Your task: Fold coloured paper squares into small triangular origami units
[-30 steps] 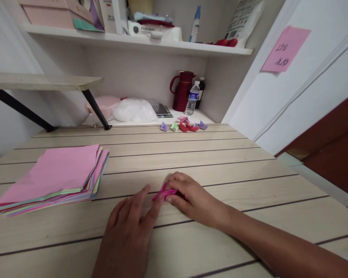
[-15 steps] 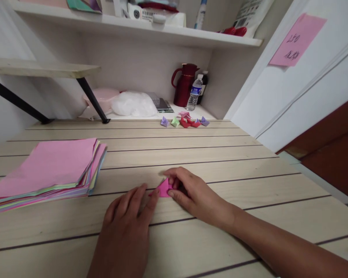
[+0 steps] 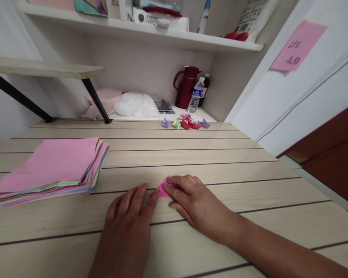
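A small folded piece of magenta paper lies on the wooden table, mostly covered by my fingers. My left hand rests flat on the table, fingers stretched out, its fingertips touching the paper's left edge. My right hand lies over the paper's right side, fingers pressed down flat on it. A thick stack of coloured paper sheets, pink on top, sits to the left.
Several small folded paper shapes lie at the table's far edge. Behind them stand a dark red jug, a water bottle and a white plastic bag. A pink note hangs on the right wall.
The paper piece, raised on edge between my fingers a second ago, now lies flat under both hands. My right hand has lowered and flattened onto it.
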{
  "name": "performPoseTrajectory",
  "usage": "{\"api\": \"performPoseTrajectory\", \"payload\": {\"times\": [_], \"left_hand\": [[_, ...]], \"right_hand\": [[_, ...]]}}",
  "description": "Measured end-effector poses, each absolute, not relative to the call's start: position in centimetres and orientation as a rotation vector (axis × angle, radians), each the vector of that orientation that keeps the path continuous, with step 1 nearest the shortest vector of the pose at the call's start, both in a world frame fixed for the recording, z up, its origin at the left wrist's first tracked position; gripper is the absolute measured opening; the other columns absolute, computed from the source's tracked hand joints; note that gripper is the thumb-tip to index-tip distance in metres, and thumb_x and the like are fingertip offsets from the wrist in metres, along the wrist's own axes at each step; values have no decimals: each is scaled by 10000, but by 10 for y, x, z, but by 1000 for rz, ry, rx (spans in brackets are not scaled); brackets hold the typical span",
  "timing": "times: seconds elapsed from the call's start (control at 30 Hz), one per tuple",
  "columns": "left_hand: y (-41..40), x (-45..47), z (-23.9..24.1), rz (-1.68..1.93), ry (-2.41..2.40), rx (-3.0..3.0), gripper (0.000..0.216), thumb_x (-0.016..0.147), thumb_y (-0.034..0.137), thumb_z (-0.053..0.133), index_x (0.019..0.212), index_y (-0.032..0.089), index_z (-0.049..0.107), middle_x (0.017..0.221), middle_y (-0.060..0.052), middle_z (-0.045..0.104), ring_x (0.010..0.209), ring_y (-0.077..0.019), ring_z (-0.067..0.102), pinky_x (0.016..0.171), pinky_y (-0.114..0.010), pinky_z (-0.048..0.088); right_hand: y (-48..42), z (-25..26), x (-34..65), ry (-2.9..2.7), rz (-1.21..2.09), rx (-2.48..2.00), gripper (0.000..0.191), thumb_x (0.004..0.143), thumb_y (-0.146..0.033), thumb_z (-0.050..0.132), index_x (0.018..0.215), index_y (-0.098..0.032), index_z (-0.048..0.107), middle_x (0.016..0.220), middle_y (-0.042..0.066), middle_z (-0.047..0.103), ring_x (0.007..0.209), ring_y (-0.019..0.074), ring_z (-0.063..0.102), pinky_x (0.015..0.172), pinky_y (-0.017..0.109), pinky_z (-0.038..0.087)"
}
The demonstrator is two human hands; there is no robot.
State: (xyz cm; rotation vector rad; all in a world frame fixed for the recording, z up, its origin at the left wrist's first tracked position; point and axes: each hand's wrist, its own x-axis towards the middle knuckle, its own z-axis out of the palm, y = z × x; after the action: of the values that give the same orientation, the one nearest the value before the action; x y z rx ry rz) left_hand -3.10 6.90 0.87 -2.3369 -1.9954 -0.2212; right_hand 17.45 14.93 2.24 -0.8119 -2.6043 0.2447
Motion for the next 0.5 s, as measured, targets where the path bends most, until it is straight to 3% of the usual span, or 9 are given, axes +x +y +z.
{"api": "performPoseTrajectory", "payload": {"times": [0.13, 0.27, 0.37, 0.5], "left_hand": [[72, -24, 18, -162, -2121, -2344, 659, 831, 42, 378, 1379, 377, 524, 1469, -57, 524, 1319, -292, 477, 1042, -537, 368], [76, -19, 25, -149, -2183, -2329, 650, 825, 36, 381, 1342, 385, 565, 1458, -85, 530, 1320, -314, 474, 1050, -551, 341], [77, -19, 29, -140, -2207, -2342, 630, 824, 34, 372, 1309, 362, 604, 1458, -102, 527, 1328, -331, 462, 1053, -557, 331], [77, -22, 32, -187, -2215, -2372, 648, 807, 25, 371, 1314, 359, 599, 1462, -87, 523, 1341, -311, 448, 1067, -544, 324]], "right_hand": [[144, 29, 177, -2718, 48, -881, 494, 963, -480, 526, 1395, -238, 523, 1381, 113, 546, 1189, 322, 487, 971, 504, 419], [145, 34, 177, -2710, 73, -946, 514, 958, -537, 497, 1404, -283, 515, 1373, 104, 553, 1185, 329, 491, 939, 501, 419], [152, 31, 179, -2633, 227, -941, 439, 979, -473, 496, 1369, -279, 554, 1323, 95, 583, 1175, 312, 502, 952, 504, 414], [165, 26, 183, -2439, 494, -900, 287, 1011, -278, 459, 1164, -270, 702, 1211, 76, 632, 1117, 234, 564, 977, 437, 439]]}}
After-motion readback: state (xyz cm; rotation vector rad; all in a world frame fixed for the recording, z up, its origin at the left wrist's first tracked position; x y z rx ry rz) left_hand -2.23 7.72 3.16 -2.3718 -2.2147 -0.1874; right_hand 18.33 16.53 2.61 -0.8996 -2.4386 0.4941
